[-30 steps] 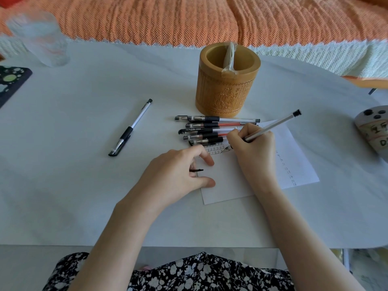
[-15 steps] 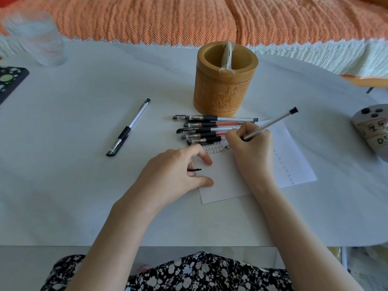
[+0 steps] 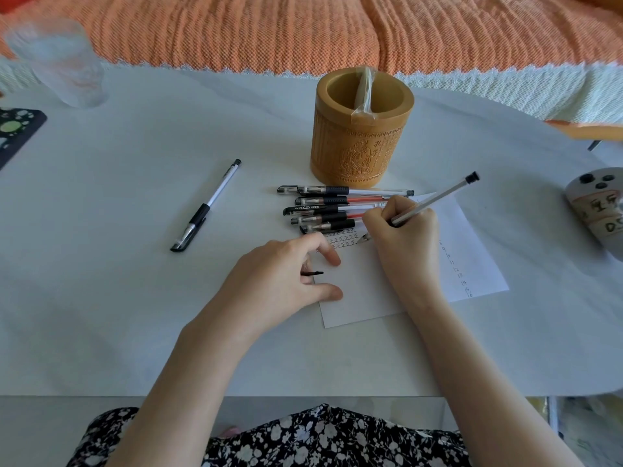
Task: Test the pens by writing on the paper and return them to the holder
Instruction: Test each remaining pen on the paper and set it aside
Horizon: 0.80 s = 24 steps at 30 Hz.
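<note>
A white paper lies on the table in front of a carved bamboo pen holder. My right hand grips a clear pen with its tip on the paper, beside rows of small written marks. My left hand rests thumb and forefinger on the paper's left edge and holds a black pen cap under its curled fingers. Several capped pens lie side by side between holder and paper. One more pen lies alone to the left.
A clear drinking glass stands at the far left. A dark patterned object lies at the left edge, and a grey device with buttons sits at the right edge. An orange cloth lies behind the table.
Both hands stay where they were, the right still holding the pen tip on the paper. Only the view shifts slightly.
</note>
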Each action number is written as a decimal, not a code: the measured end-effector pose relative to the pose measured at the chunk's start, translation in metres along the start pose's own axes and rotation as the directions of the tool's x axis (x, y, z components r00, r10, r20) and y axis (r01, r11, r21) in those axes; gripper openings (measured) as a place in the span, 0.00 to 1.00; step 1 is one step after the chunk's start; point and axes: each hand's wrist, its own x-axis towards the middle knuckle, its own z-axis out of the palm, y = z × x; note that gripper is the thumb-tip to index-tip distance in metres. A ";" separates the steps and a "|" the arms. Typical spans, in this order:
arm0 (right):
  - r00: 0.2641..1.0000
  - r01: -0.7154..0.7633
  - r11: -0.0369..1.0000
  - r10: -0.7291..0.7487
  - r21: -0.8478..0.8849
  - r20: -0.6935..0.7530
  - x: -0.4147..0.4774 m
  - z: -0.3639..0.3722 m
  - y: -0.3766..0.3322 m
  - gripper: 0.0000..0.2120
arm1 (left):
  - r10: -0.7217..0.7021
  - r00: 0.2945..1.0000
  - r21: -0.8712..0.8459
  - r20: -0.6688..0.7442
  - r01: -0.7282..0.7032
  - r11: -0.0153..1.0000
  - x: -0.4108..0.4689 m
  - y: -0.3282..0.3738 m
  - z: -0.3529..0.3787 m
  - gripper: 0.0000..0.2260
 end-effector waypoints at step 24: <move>0.934 -0.195 0.914 0.063 0.356 0.352 -0.019 -0.003 -0.030 0.21 | 0.171 0.983 -0.586 0.062 -0.103 0.804 -0.008 0.018 -0.002 0.19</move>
